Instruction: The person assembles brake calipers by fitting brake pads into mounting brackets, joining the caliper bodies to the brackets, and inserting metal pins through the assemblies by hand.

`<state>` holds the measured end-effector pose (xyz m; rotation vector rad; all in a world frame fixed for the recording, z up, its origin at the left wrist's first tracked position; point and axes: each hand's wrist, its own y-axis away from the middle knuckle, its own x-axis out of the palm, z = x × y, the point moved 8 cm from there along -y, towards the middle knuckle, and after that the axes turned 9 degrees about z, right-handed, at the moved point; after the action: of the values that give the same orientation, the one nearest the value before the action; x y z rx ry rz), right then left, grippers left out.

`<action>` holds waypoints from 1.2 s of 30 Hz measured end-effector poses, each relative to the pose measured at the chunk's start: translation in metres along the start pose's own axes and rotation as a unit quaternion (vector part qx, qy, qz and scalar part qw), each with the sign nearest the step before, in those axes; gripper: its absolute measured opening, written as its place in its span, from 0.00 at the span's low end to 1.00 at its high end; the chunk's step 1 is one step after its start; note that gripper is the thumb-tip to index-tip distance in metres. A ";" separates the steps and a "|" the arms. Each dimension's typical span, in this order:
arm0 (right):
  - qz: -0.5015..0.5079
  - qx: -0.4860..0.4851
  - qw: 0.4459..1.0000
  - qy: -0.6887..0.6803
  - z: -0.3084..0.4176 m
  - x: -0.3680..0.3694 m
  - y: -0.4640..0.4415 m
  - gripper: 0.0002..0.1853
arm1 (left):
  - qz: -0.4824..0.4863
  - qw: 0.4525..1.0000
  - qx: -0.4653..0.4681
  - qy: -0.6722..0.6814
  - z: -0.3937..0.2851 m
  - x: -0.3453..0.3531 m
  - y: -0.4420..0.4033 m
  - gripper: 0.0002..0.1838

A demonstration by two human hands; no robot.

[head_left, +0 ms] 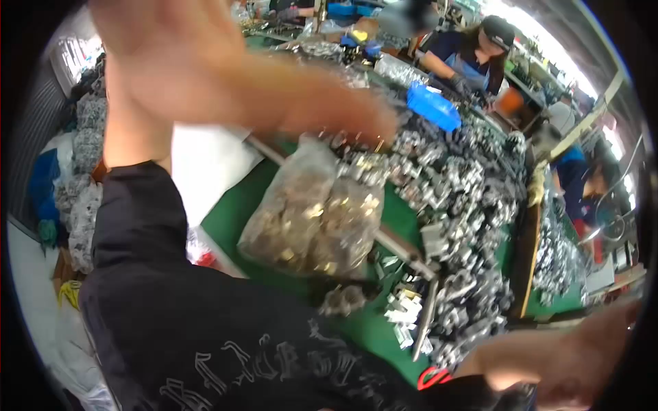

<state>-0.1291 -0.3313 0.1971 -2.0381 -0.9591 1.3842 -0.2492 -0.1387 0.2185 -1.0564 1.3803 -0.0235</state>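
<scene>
My left hand (226, 82) is raised close to the camera and blurred, with its fingers stretched out to the right and nothing visible in it. Beyond and below it, a clear plastic bag (288, 219) full of small brass-coloured and grey parts lies on the green tabletop (240, 205). At the lower right edge is my right hand (569, 366), smeared and partly cut off, so its fingers cannot be made out. Near the right forearm lies a red handle or loop (434, 377), beside a heap of shiny metal parts (473, 205).
A metal bar (426, 318) and several white-silver pieces (404, 308) lie near the front. A blue plastic tray (434, 106) rests on the heap. Across the table a co-worker (480, 51) in a dark cap works. Stacked bags (86, 178) stand on the left.
</scene>
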 end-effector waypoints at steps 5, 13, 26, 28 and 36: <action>0.068 -0.060 0.996 -0.012 0.048 -0.007 -0.030 0.23 | -0.018 0.999 0.016 -0.027 -0.119 0.059 0.047 0.35; 0.042 -0.075 0.996 0.021 0.083 -0.043 -0.054 0.26 | -0.040 0.997 0.057 -0.037 -0.134 0.078 0.052 0.33; 0.019 -0.059 0.996 0.058 0.119 -0.075 -0.063 0.29 | -0.102 0.979 0.144 -0.098 -0.150 0.009 0.053 0.30; 0.008 -0.058 0.996 0.061 0.121 -0.081 -0.065 0.30 | -0.131 0.971 0.151 -0.133 -0.155 -0.019 0.053 0.29; -0.103 -0.015 0.994 0.017 0.114 -0.092 -0.055 0.32 | -0.303 0.921 -0.028 -0.244 -0.097 -0.098 0.102 0.29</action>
<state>-0.2725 -0.3671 0.2492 -1.9155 -1.1459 1.2291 -0.4085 -0.0812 0.2482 -1.3919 0.5755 -0.1651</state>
